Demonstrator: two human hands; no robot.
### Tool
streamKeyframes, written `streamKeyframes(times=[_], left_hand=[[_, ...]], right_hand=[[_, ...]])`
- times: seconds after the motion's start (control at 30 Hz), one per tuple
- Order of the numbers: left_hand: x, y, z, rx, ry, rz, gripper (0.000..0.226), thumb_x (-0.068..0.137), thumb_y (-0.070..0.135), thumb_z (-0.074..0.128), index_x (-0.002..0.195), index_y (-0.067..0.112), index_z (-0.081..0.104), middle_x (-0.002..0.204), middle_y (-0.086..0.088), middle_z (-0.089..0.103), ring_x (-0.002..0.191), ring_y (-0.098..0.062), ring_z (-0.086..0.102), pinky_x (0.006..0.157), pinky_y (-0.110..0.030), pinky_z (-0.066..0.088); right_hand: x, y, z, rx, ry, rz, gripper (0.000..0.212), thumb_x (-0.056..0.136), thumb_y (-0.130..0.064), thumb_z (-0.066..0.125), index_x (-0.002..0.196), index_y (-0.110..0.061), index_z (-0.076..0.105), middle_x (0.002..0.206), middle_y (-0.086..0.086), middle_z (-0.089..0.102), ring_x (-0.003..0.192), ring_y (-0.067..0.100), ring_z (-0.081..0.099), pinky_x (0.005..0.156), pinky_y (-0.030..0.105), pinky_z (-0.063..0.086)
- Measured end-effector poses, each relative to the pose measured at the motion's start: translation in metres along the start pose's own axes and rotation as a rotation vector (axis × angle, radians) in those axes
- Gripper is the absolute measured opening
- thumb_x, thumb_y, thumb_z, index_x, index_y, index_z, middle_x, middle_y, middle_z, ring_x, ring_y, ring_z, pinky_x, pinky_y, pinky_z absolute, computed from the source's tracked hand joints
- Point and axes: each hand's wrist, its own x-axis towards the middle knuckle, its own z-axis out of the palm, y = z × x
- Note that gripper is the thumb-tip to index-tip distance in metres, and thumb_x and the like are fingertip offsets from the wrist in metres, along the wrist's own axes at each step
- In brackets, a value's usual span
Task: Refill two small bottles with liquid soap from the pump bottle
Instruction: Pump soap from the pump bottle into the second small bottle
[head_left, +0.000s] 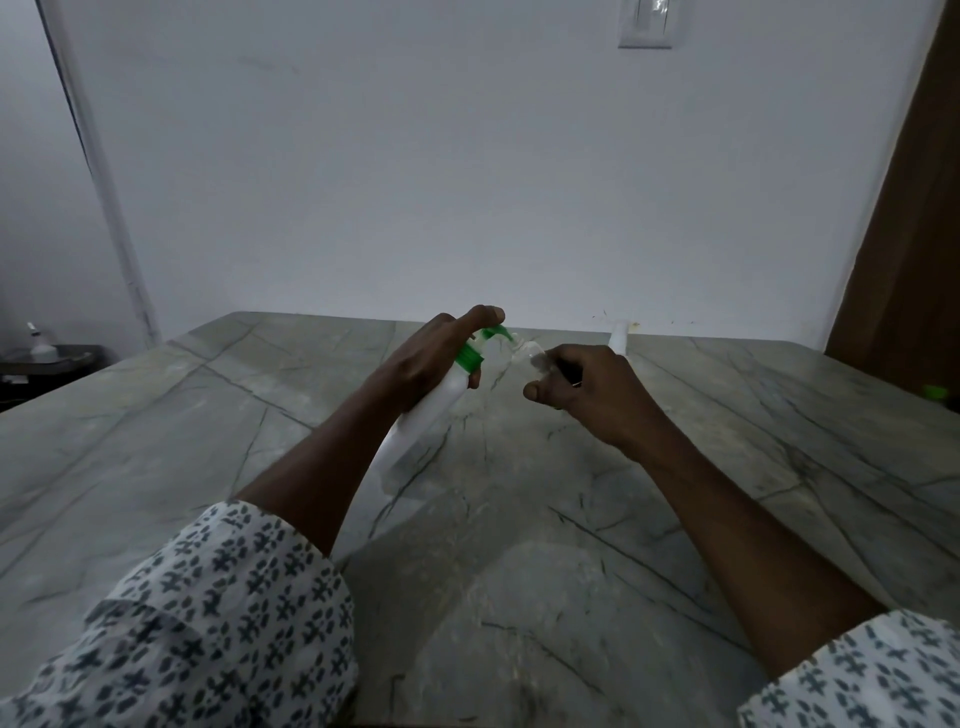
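My left hand (434, 358) grips the white pump bottle (421, 426) near its green collar, with a finger lying on top of the green pump head (496, 332). The bottle leans to the right above the table. My right hand (584, 389) holds a small clear bottle (527, 358) with its mouth right at the green nozzle. Behind my right hand stands a second small white bottle (619, 338), partly hidden.
A grey marble table (208, 441) fills the lower view and ends at a white wall. A small green object (935, 391) lies at the table's right edge. A dark side shelf (47, 361) with a spray bottle (39, 345) stands far left. A brown door (909, 234) is right.
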Motion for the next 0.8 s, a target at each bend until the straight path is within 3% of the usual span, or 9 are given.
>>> streamKeyframes(times=[0.1, 0.2, 0.4, 0.5, 0.63, 0.8], left_hand=[[-0.001, 0.001, -0.001, -0.005, 0.014, -0.009, 0.057, 0.08, 0.063, 0.042, 0.089, 0.013, 0.068, 0.061, -0.005, 0.065, 0.056, -0.017, 0.059, 0.071, -0.032, 0.048], [-0.001, 0.001, -0.001, 0.004, 0.017, -0.008, 0.049, 0.091, 0.058, 0.044, 0.088, 0.014, 0.067, 0.063, -0.006, 0.065, 0.057, -0.018, 0.058, 0.07, -0.032, 0.048], [0.0, 0.001, -0.001, 0.017, 0.032, -0.004, 0.035, 0.1, 0.035, 0.043, 0.079, 0.016, 0.063, 0.065, -0.01, 0.062, 0.057, -0.021, 0.055, 0.07, -0.033, 0.045], [0.001, 0.0, -0.001, 0.013, 0.014, -0.008, 0.033, 0.101, 0.035, 0.042, 0.082, 0.016, 0.061, 0.068, -0.01, 0.062, 0.058, -0.02, 0.055, 0.067, -0.031, 0.044], [0.0, 0.0, -0.003, -0.004, -0.009, 0.005, 0.05, 0.084, 0.057, 0.044, 0.08, 0.012, 0.065, 0.064, -0.009, 0.063, 0.054, -0.017, 0.057, 0.066, -0.03, 0.046], [0.001, -0.003, -0.004, 0.024, -0.011, -0.019, 0.078, 0.08, 0.069, 0.041, 0.095, -0.003, 0.068, 0.06, -0.008, 0.065, 0.055, -0.019, 0.059, 0.075, -0.037, 0.049]], right_hand=[[0.0, 0.003, -0.003, 0.003, -0.015, 0.004, 0.041, 0.077, -0.03, 0.079, 0.113, -0.012, 0.068, 0.099, 0.0, 0.069, 0.089, 0.018, 0.067, 0.073, 0.023, 0.049], [0.001, 0.005, -0.001, -0.004, -0.006, 0.007, 0.041, 0.076, -0.033, 0.079, 0.112, -0.014, 0.068, 0.105, -0.003, 0.062, 0.088, 0.014, 0.063, 0.068, 0.018, 0.047], [0.005, 0.014, 0.002, 0.052, -0.018, 0.006, 0.047, 0.08, -0.031, 0.077, 0.121, -0.011, 0.065, 0.106, 0.004, 0.071, 0.076, 0.019, 0.071, 0.072, 0.034, 0.061], [0.006, 0.014, 0.001, 0.049, -0.026, -0.008, 0.047, 0.079, -0.029, 0.078, 0.12, -0.009, 0.066, 0.097, 0.007, 0.073, 0.071, 0.011, 0.071, 0.068, 0.019, 0.056], [0.004, 0.012, 0.003, 0.016, -0.017, -0.03, 0.045, 0.079, -0.032, 0.077, 0.117, -0.011, 0.067, 0.084, 0.001, 0.071, 0.059, -0.006, 0.062, 0.055, 0.003, 0.04], [0.004, 0.012, 0.002, -0.017, -0.027, -0.056, 0.045, 0.08, -0.033, 0.076, 0.118, -0.012, 0.067, 0.086, 0.003, 0.072, 0.063, -0.003, 0.062, 0.057, 0.004, 0.042]])
